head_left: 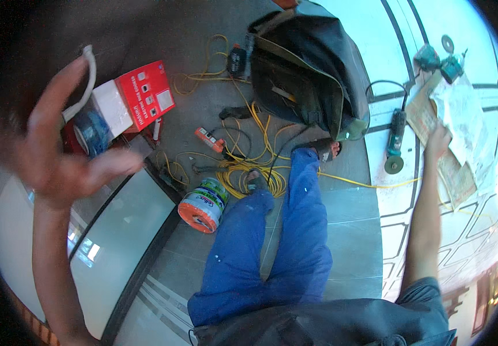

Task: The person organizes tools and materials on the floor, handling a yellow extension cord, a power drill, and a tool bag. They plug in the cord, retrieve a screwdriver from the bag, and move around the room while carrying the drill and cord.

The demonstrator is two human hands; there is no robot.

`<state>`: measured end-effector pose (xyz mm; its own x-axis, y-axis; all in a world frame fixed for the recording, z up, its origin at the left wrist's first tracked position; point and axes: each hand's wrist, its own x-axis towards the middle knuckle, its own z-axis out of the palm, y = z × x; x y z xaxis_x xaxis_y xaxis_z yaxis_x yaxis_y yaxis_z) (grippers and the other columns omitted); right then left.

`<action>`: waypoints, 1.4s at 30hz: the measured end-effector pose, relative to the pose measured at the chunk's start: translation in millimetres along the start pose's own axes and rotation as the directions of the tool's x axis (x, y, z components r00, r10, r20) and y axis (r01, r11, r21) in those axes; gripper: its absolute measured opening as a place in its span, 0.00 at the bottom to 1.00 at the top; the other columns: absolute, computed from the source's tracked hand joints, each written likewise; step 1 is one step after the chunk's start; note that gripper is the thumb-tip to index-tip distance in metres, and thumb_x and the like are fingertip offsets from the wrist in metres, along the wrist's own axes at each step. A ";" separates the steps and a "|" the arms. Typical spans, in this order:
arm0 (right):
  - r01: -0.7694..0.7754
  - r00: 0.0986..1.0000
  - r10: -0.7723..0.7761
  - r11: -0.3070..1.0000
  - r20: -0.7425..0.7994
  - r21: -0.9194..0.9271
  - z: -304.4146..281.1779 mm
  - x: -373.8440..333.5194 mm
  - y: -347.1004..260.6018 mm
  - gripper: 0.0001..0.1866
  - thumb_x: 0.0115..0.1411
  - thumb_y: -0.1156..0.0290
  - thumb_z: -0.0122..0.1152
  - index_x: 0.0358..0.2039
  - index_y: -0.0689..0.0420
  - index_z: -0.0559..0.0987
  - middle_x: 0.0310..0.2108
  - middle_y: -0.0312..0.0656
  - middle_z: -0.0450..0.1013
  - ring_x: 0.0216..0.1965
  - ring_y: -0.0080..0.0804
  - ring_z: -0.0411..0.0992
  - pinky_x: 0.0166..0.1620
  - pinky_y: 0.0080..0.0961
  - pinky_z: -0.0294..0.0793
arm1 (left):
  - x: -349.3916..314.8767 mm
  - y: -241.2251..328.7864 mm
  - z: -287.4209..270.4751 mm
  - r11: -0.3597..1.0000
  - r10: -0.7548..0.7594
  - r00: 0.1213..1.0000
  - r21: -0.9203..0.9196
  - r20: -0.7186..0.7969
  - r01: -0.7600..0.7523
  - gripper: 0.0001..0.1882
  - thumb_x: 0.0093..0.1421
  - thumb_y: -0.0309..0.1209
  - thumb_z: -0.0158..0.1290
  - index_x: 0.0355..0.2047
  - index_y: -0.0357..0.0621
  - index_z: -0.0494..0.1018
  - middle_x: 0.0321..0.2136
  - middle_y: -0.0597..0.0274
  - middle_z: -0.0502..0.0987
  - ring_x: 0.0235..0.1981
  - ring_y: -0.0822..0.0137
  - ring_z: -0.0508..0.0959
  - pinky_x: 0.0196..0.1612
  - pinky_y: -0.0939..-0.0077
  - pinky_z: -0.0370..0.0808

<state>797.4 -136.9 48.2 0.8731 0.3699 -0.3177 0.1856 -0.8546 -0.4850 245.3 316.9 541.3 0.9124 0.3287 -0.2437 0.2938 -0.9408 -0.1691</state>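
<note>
My left hand point(64, 155) is raised at the left, blurred by motion, its fingers and thumb spread and holding nothing that I can see. Close to its fingertip is a curved white tube point(92, 75); whether they touch I cannot tell. Behind the hand stand a roll of blue tape point(91, 132) and a red and white carton point(145, 95). On the right, my right hand point(438, 141) is closed on the edge of a whitish crumpled sheet point(462, 112). Under that sheet lies a brown, worn flat piece point(455, 179), perhaps cardboard.
An angle grinder point(396, 141) and green power tools point(451, 68) lie near the sheet, with a loose disc point(447, 43). A large black bag point(312, 63) stands ahead. Yellow cord point(243, 179) coils around my feet beside a tub with an orange end point(197, 216). Glass-like panels point(128, 225) stand left.
</note>
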 end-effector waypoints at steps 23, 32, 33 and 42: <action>-0.511 0.505 0.448 0.844 0.738 -0.163 -80.6 -385.5 -101.4 0.16 0.67 0.56 0.58 0.45 0.54 0.75 0.41 0.42 0.79 0.37 0.33 0.79 0.36 0.31 0.74 | -12.6 4.5 6.7 0.857 -0.200 0.735 -0.479 -0.648 -0.190 0.29 0.45 0.64 0.62 0.31 0.51 0.83 0.47 0.60 0.78 0.55 0.57 0.74 0.59 0.57 0.69; -0.287 0.650 0.324 0.942 0.687 -0.172 -51.8 -380.2 -224.2 0.18 0.68 0.53 0.56 0.50 0.51 0.73 0.44 0.42 0.77 0.43 0.36 0.77 0.46 0.40 0.71 | -27.9 89.7 70.3 0.678 -0.362 0.622 -0.654 -0.695 -0.336 0.36 0.52 0.74 0.50 0.28 0.54 0.82 0.28 0.60 0.80 0.35 0.55 0.81 0.44 0.52 0.75; -0.232 0.681 0.211 0.970 0.701 -0.067 -48.2 -392.3 -234.5 0.20 0.67 0.51 0.56 0.52 0.51 0.73 0.45 0.42 0.77 0.43 0.37 0.77 0.47 0.42 0.70 | -71.6 121.3 90.7 0.659 -0.485 0.469 -0.661 -0.738 -0.358 0.37 0.52 0.75 0.49 0.29 0.54 0.82 0.28 0.59 0.80 0.35 0.53 0.80 0.46 0.51 0.75; 0.097 0.582 0.080 0.981 0.809 -0.167 154.1 -554.6 -308.7 0.15 0.69 0.57 0.57 0.47 0.53 0.75 0.37 0.43 0.77 0.40 0.32 0.77 0.41 0.28 0.74 | -379.4 404.8 415.5 -0.894 -0.446 0.144 -0.434 0.883 -0.111 0.25 0.59 0.54 0.61 0.38 0.42 0.80 0.36 0.52 0.82 0.39 0.55 0.83 0.45 0.62 0.77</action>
<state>186.4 -22.1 248.5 0.1583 0.4423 -0.8828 0.3424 -0.8632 -0.3711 -100.3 -154.2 168.5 -0.2512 0.5403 -0.8031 -0.2408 0.7687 0.5925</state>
